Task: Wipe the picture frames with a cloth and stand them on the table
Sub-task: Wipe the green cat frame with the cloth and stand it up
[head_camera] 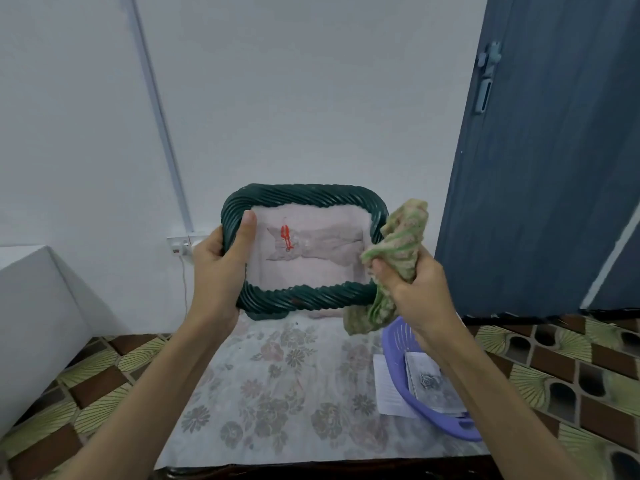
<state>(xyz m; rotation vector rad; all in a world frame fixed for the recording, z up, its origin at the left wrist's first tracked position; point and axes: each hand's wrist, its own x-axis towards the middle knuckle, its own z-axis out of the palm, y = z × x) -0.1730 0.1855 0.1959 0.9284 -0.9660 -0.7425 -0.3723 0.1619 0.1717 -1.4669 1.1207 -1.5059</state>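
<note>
One green picture frame (304,249) is held up above the table (277,393), the left hand (218,268) gripping its left edge. At its right edge, the right hand (412,289) clutches one cloth (398,251). Below the frame's right corner, one purple basket (394,358) holds a second frame (433,386).

Green frame (304,199) in left hand (216,268), cloth (398,244) in right hand (412,289).
</note>
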